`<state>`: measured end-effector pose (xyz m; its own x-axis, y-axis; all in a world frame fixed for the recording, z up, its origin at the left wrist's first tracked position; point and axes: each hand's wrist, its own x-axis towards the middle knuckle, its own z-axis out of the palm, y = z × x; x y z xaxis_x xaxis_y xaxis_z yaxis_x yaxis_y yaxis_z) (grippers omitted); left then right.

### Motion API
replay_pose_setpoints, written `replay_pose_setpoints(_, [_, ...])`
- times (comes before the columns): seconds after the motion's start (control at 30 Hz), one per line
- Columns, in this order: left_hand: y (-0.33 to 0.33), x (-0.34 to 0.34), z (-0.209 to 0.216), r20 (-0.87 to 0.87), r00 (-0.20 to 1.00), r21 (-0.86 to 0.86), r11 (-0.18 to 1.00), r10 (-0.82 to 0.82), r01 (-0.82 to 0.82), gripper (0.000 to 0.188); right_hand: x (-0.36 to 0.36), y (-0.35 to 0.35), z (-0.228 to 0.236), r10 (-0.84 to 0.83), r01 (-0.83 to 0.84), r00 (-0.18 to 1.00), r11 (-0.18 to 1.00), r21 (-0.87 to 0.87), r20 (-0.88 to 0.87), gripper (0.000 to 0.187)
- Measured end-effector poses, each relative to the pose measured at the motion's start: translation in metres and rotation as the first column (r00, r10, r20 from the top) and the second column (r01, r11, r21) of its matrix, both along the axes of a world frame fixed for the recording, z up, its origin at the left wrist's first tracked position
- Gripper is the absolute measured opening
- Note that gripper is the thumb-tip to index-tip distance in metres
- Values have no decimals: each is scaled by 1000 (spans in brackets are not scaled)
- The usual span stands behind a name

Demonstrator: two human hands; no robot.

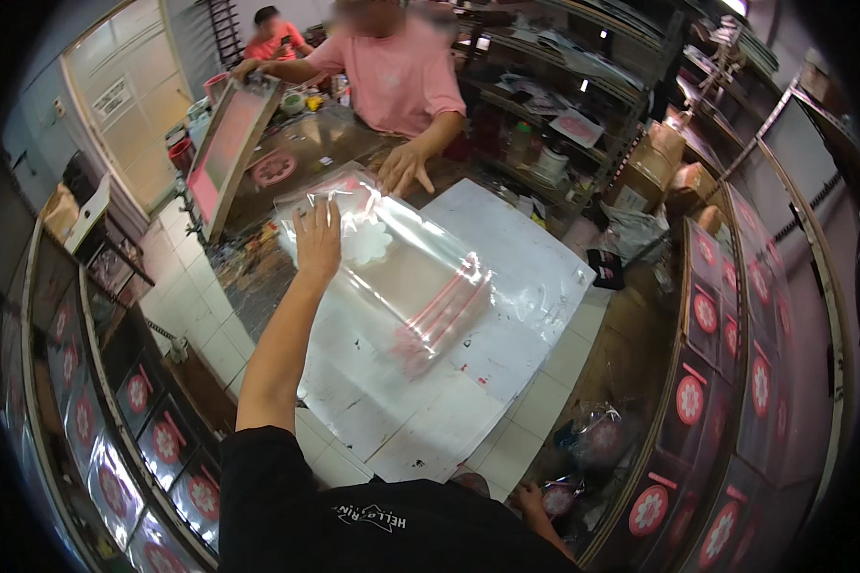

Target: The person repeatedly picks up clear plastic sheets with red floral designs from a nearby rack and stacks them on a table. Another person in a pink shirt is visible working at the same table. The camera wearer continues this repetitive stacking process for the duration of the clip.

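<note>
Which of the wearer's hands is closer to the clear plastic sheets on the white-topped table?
Left. The left hand is at the far-left part of the clear plastic sheets; the right hand is low, apart from them.

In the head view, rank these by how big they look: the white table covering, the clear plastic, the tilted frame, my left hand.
White table covering
Clear plastic
Tilted frame
Your left hand, clearly smallest

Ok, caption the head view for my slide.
The left hand rests on clear plastic over a white surface; a co-worker holds a tilted frame.
</note>
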<state>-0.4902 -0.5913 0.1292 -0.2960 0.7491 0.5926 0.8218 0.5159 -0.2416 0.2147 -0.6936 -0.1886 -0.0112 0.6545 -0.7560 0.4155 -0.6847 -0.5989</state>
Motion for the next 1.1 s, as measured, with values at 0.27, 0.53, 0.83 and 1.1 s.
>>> replay_pose_setpoints(0.27, [18, 120, 17, 151, 939, -261, 904, -309, 339, 26, -56, 1, 61, -113, 180, 953, 957, 228, -281, 37])
replay_pose_setpoints(0.53, [-8, 309, 33, 336, 633, -312, 552, -697, 773, 49, -161, 63, 290, 214, 169, 550, 918, 359, -807, 54])
replay_pose_setpoints(0.83, [-53, 455, 5, 624, 218, -268, 57, -750, 962, 42, -89, 45, 270, -114, 427, 838, 747, 510, -534, 38])
replay_pose_setpoints(1.1, [-65, 457, 24, 870, -142, 141, -38, -471, 989, 56, 65, 21, 267, -375, 614, 745, 710, 346, -553, 42])
